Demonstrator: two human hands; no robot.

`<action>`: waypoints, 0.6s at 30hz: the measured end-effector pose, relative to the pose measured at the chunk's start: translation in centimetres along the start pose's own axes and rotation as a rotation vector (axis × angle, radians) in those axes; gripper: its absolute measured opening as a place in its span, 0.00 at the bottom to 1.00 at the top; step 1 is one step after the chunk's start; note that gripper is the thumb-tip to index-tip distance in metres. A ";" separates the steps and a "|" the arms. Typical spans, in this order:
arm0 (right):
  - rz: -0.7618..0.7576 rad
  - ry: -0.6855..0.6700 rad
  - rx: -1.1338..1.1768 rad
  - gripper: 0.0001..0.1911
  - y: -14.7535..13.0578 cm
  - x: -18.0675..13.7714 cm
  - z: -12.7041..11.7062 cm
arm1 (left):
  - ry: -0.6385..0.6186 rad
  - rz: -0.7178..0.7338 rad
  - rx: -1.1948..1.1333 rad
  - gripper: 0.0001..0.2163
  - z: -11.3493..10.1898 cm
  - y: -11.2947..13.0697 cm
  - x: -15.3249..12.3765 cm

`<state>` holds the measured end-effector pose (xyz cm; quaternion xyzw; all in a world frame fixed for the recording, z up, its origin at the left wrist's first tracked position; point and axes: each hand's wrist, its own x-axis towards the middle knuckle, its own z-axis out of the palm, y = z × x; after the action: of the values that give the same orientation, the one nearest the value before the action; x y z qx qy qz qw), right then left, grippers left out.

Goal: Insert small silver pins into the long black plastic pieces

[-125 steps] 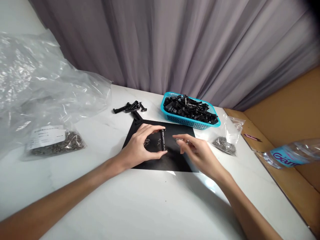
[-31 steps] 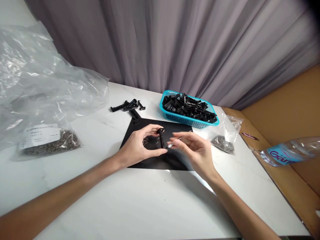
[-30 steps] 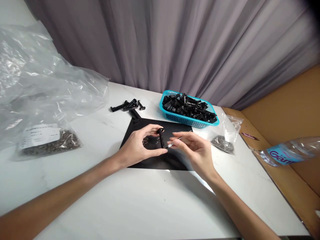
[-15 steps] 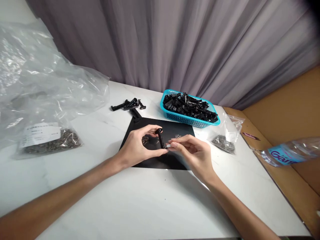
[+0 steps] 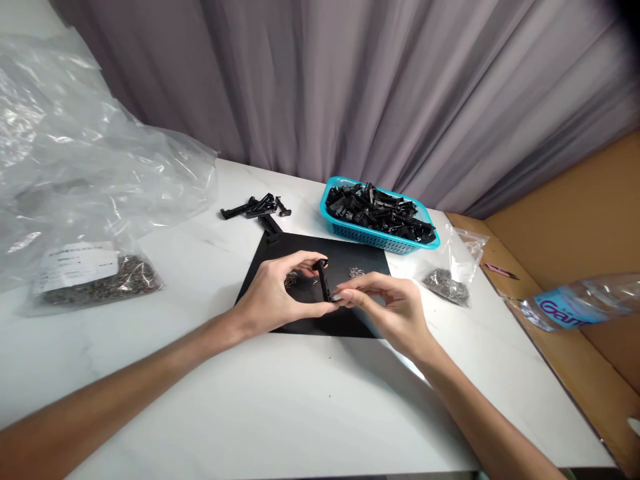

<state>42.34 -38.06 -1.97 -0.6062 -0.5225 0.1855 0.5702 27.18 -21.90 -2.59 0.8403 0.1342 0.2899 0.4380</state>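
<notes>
My left hand (image 5: 275, 290) grips a narrow black plastic part (image 5: 323, 280) between thumb and fingers, one end on the thumb and the other at the fingertips. At the part's near end, my right hand (image 5: 387, 301) is closed in a pinch. A small pale piece (image 5: 338, 296) shows at its fingertips; its kind cannot be made out. Both hands are above a black mat (image 5: 310, 323). On the mat lie a small pile of metal bits (image 5: 291, 279) by my left fingers and another pile of tiny shiny pieces (image 5: 356, 273) behind my right hand.
A blue basket (image 5: 370, 235) full of black plastic parts stands at the back. Several loose black parts (image 5: 260, 208) lie left of it. Bags of small metal pieces sit left (image 5: 125, 280) and right (image 5: 447, 285). A plastic bottle (image 5: 565, 308) lies at the right edge.
My right fingertips have moved closer against the near end of the black part, and less of the pale piece shows. The black part has shifted slightly to the right.
</notes>
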 end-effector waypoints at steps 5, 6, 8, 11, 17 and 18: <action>-0.021 -0.038 -0.006 0.05 -0.2 -0.1 0.1 | 0.008 0.015 0.010 0.30 0.0 0.0 0.0; -0.026 -0.038 -0.011 0.05 -0.3 -0.1 0.1 | 0.011 0.022 0.015 0.29 0.1 0.0 0.0; -0.041 -0.033 -0.031 0.04 -0.4 -0.1 0.1 | 0.019 0.030 0.019 0.29 0.1 0.0 -0.1; -0.061 -0.022 -0.068 0.05 -0.5 -0.2 0.3 | 0.023 0.037 0.022 0.29 0.2 0.0 -0.1; -0.027 -0.005 -0.056 0.07 -0.7 -0.1 0.1 | -0.068 0.018 -0.056 0.29 0.0 -0.2 0.2; -0.016 0.027 -0.033 0.07 -0.8 0.0 -0.1 | -0.091 0.013 -0.090 0.29 0.0 -0.2 0.2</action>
<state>42.09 -38.24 -1.21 -0.6139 -0.5224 0.1640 0.5686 27.38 -21.70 -2.64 0.8330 0.0956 0.2599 0.4791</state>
